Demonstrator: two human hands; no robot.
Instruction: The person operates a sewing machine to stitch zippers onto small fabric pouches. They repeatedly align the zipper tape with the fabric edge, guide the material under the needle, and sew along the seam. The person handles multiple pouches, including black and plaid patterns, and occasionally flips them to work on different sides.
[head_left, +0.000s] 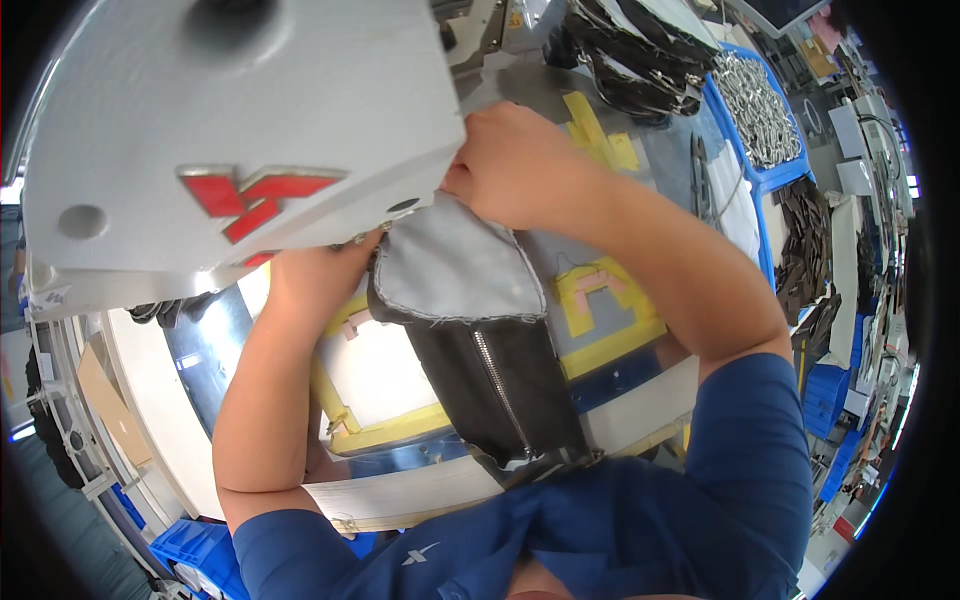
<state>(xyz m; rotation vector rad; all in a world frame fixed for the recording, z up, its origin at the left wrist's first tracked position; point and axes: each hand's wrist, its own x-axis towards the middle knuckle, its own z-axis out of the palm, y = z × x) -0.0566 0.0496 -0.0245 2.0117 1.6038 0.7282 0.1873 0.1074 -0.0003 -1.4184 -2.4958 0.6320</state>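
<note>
Big pale-grey metal machine head (255,125) up close; black, grey-lined fabric pouch (447,345) right beside it; right hand (510,165) curled at pouch's far end, left hand (325,270) at its left side; fingertips hidden, can't tell if either's clamped on.

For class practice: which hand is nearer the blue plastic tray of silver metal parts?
Right: the right hand is left of the tray; the left hand is much farther left.

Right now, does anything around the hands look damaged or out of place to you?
No spill stands out. The one untidy spot is the grey panel on the dark fabric piece: its lower edge, above the zipper, looks rough, with loose threads sticking out.
</note>
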